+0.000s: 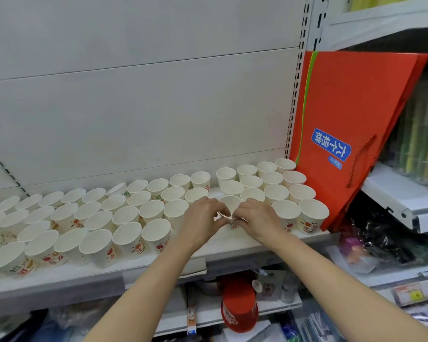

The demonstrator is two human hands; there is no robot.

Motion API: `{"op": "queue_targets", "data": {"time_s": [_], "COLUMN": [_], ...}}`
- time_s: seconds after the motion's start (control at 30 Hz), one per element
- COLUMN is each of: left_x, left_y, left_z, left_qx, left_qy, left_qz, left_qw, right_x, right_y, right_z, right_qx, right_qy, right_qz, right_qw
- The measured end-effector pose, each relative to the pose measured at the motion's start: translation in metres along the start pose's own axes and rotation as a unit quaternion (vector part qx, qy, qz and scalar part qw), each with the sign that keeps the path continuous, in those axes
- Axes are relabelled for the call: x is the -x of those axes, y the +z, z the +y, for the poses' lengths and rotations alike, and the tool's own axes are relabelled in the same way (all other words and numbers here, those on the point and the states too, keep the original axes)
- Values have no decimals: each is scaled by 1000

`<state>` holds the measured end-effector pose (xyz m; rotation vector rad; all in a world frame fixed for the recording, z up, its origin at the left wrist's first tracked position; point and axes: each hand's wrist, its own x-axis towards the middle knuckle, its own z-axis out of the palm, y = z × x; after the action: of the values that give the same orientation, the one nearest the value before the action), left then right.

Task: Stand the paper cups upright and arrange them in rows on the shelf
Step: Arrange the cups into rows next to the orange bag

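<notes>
Several white paper cups with red and green print stand upright in rows on the white shelf (232,245). My left hand (200,218) and my right hand (256,217) meet over a gap in the front row, each pinching a side of one paper cup (229,217) whose rim looks bent between my fingers. Just behind it stands another upright cup (230,201). One cup (116,189) in the back row tilts sideways. Rows to the left (97,245) and right (313,214) reach near the shelf's front edge.
A red paper bag (351,114) with a blue label leans on the upright at the shelf's right end, touching the last cups. Below the shelf are a red cup stack (240,309) and packaged goods. A neighbouring white shelf (400,193) juts out at right.
</notes>
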<state>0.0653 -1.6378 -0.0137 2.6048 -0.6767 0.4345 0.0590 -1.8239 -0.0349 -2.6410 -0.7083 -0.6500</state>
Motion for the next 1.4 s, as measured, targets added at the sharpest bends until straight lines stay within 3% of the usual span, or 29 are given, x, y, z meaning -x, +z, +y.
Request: {"op": "queue_targets", "data": {"time_s": [0.1,0.2,0.3,0.37,0.53,0.67,0.87,1.13,1.4], "left_x": [-10,-21,-26,-28,-55,-96,-120,-123,-113], "left_y": [-12,-19,-18,-16,-9,6,35,43,11], "left_z": [-26,-54,-68,-74,-57,-35,-42,-53,-52], "left_qx": [7,-88,-154,-144,-84,-138,-195,-210,-129], "left_qy": [-59,-101,-111,-110,-34,39,81,101,79], "left_qz": [30,0,-71,-74,-36,-77,-140,-122,-112], "left_qw": [998,991,979,981,995,987,967,965,982], "right_x": [-7,-10,-10,-10,-15,-9,0,-18,-28], "right_y": [-2,0,5,8,12,15,18,21,21], "right_z": [3,6,7,10,10,13,14,18,16], "right_qx": [5,0,3,13,39,50,32,61,79], "right_qy": [25,50,54,53,60,69,53,48,53], "right_qz": [-52,-93,-73,-46,-53,-58,-14,-18,-34], "right_qw": [998,994,996,997,996,995,998,997,995]}}
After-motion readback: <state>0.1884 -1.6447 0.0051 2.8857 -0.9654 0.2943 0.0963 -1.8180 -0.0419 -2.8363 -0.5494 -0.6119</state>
